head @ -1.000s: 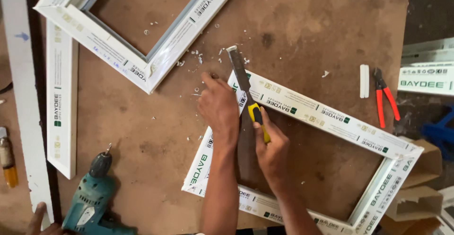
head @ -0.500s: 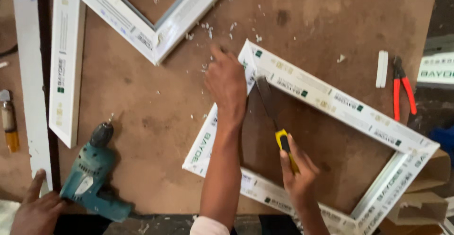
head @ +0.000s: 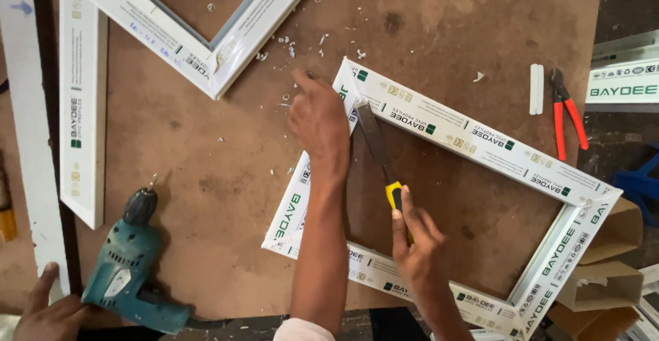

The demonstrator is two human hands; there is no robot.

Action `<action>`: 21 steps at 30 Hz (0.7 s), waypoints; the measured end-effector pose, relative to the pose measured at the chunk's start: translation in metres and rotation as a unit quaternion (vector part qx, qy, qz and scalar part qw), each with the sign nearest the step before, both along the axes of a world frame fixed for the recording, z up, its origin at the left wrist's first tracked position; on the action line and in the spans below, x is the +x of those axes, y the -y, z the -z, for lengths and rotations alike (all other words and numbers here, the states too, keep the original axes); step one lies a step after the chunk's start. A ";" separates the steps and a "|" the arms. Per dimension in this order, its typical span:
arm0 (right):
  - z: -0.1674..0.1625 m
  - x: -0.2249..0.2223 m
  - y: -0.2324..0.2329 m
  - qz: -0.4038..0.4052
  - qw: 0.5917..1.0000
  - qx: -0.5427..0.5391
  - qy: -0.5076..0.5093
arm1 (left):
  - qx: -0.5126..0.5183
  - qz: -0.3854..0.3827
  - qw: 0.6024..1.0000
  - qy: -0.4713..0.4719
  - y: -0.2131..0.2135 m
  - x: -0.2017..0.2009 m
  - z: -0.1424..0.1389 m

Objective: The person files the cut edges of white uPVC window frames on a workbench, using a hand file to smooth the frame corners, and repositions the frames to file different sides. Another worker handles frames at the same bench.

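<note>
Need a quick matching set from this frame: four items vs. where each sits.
Items:
1. chisel
2. drill
3. pliers
4. left hand

Places:
A. far right of the table
B. on the white frame corner
C. lower left, by another person's hand
D. in the right hand

Pairs: 1-D, 2-C, 3-A, 4-B
</note>
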State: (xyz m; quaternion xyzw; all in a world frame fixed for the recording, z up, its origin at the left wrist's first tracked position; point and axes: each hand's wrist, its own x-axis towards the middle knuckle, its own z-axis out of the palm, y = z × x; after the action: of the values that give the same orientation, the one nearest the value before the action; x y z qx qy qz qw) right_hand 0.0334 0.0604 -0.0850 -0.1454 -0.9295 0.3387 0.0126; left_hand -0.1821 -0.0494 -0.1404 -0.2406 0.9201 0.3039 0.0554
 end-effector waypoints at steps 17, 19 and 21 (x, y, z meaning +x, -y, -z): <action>-0.011 -0.051 -0.010 0.133 0.975 -0.122 0.133 | 0.047 0.009 0.999 0.016 0.000 -0.003 -0.012; -0.011 -0.027 -0.013 0.102 0.987 -0.076 0.098 | 0.045 0.014 0.998 0.028 0.001 -0.002 -0.008; -0.006 -0.009 -0.011 0.063 0.996 -0.035 0.049 | 0.041 0.014 0.999 0.028 0.001 -0.002 -0.004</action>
State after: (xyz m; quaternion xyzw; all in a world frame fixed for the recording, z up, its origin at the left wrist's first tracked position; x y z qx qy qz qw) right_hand 0.0244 0.0717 -0.0788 -0.2207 -0.9054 0.3622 -0.0163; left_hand -0.1841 -0.0501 -0.1359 -0.2339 0.9081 0.3343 0.0948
